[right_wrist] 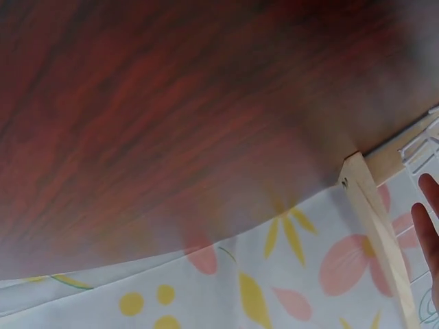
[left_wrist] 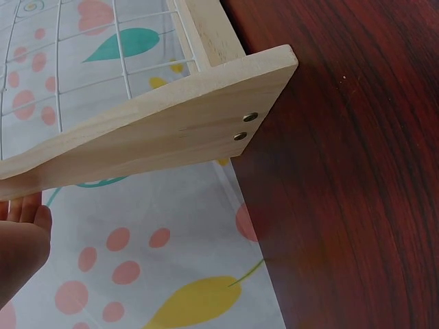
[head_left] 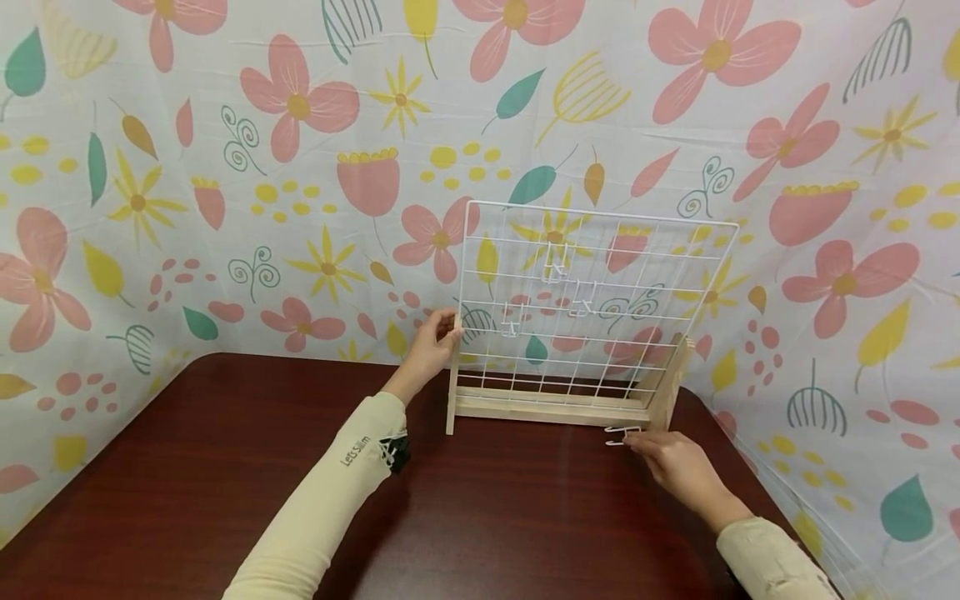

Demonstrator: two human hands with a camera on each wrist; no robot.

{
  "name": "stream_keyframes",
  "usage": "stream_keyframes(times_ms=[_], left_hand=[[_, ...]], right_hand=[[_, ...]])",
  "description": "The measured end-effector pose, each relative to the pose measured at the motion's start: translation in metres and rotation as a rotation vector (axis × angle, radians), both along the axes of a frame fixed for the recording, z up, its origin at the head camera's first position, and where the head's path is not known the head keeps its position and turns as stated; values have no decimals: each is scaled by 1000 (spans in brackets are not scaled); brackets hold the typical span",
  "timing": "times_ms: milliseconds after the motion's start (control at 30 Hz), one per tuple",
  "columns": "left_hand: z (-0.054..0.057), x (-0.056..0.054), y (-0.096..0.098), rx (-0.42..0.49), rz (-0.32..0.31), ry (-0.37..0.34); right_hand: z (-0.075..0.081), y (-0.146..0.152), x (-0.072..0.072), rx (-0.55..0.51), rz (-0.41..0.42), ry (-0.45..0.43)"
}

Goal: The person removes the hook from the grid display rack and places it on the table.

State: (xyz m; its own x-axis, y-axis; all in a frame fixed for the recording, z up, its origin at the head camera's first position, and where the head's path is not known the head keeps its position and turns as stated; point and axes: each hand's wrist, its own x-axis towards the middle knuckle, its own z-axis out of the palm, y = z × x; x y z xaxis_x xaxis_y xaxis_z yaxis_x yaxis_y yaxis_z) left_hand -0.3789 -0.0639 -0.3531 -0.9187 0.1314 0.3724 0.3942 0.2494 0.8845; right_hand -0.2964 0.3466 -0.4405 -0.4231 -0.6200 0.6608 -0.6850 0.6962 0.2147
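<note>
Three white wire hooks (head_left: pixel 556 270) hang on the grid panel (head_left: pixel 600 213). Left hand (head_left: pixel 433 346) grips the left wooden upright (left_wrist: pixel 185 127), likely steadying the rack (head_left: pixel 551 409). Right hand (head_left: pixel 681 468) appears to pinch a fourth hook (head_left: pixel 624 430), contact small in view; hook sits beside the right upright (head_left: pixel 670 379), well apart from left hand.

My left hand (head_left: pixel 440 337) grips with fingers and thumb; my left forearm (head_left: pixel 322 492) slants down and leftward, back toward me from that grip. Right of it and nearer me, my right hand (head_left: pixel 678 467) pinches with its fingertips pointing leftward, my right forearm (head_left: pixel 776 558) trailing off to the pinch's right.
</note>
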Motion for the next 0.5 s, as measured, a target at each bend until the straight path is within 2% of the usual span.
stream_keyframes(times_ms=[233, 500], left_hand=[[-3, -1, 0, 6, -6, 9], [-1, -1, 0, 14, 0, 2]], right_hand=[[-5, -1, 0, 49, 2, -37], [-5, -4, 1, 105, -5, -81]])
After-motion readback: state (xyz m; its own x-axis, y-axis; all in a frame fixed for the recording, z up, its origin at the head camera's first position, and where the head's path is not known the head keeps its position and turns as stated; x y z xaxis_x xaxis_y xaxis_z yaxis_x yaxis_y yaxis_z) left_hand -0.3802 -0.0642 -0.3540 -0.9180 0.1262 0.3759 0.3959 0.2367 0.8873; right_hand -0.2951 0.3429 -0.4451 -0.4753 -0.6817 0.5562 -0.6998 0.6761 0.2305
